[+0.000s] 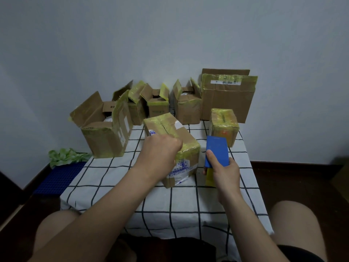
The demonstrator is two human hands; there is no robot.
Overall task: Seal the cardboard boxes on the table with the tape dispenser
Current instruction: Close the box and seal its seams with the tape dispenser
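Note:
A closed cardboard box (186,138) with yellow tape along its top seam lies in the middle of the table (170,201). My left hand (160,152) rests on its near top edge, fingers curled over the box. My right hand (224,173) grips a blue tape dispenser (216,151) just right of that box, with a yellow tape roll showing under the fingers. A small box (223,125) wrapped in yellow tape stands closed at the right.
Several open boxes stand along the back: a big one (105,129) at the left, smaller ones (157,104) in the middle, a tall one (228,95) at the right. The table wears a white checked cloth. A blue mat (60,178) and green leaves (66,156) lie on the floor left.

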